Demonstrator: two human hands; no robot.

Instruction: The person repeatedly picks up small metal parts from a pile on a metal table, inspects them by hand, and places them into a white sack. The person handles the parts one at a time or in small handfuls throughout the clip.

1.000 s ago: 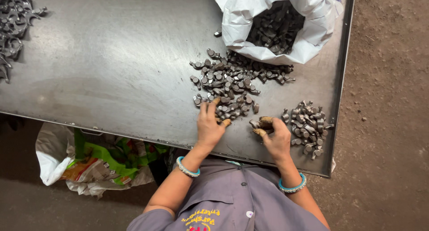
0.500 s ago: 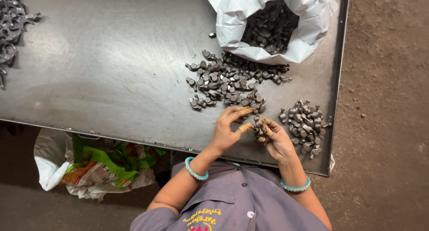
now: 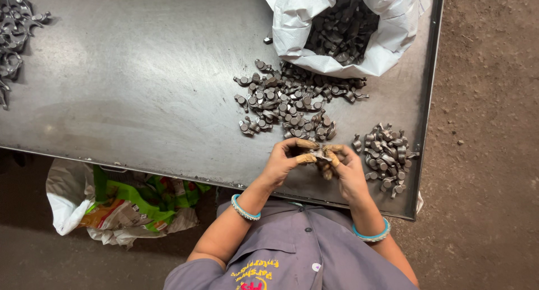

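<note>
Viewpoint: head camera, looking straight down on the near edge of a dull grey sheet-metal worktop with a raised rim.

Left hand: left hand curled, fingertips bent inward toward the other hand; thumb and forefinger pinched narrow on a small dark grey metal part held between both hands.

Right hand: right hand likewise curled, fingers closed on the same part from the opposite side; it may hold further pieces in the palm, cannot tell.

Held part, position: just above the worktop near its front edge, midway between the two hands, touching both. Mostly hidden by fingers; its long axis seems to run left to right, from hand to hand, but this is not sure.

Nearest stock, far side: loose spread pile of small dark grey stemmed metal pieces, just beyond the fingertips, straight ahead of the left hand. Left hand is the nearer one to it.

Nearest stock, right side: smaller compact heap of the same grey metal pieces, just beside the right hand, apart from the spread pile. Right hand is clearly nearer.

Source: open white woven plastic sack at the far right of the worktop, mouth toward the person, full of the same pieces; the spread pile runs out from its mouth.

Other: tangle of larger grey metal parts at the far left corner, well apart from both hands. Crumpled white and green plastic bag on the floor below the worktop's edge.
</note>
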